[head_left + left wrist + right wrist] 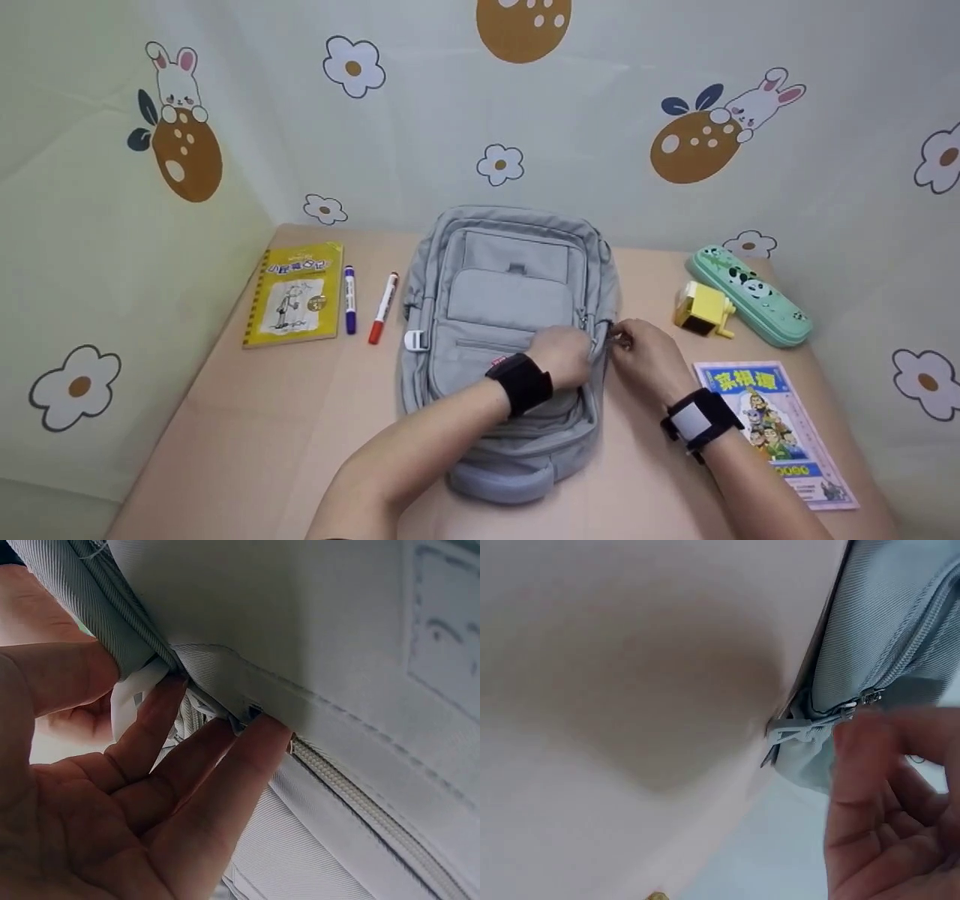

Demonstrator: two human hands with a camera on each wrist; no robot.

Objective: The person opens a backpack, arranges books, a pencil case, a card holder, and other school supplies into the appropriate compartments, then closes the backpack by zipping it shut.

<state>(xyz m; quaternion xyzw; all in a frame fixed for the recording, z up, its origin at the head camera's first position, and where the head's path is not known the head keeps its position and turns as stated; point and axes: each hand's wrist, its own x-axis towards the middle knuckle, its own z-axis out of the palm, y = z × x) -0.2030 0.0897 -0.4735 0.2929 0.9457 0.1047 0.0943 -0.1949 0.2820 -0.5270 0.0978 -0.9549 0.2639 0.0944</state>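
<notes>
A grey backpack [510,300] lies on the table with its pocketed front facing up. My left hand [562,356] is at its right side; in the left wrist view, thumb and fingers [225,787] grip the fabric edge beside a zipper [352,780]. A white strip of material [135,697] shows between thumb and fingers. My right hand [649,360] is close by at the same side of the bag. In the right wrist view, its thumb and forefinger [862,757] pinch at a zipper slider [870,697], their tips blurred. A grey zipper pull [791,727] hangs beside them.
Left of the bag lie a yellow book [300,296], a blue marker [350,300] and a red marker [383,307]. To the right are a yellow pencil sharpener [701,306], a green panda pencil case [750,295] and a pink-and-blue booklet [780,435]. A patterned curtain [420,142] hangs behind.
</notes>
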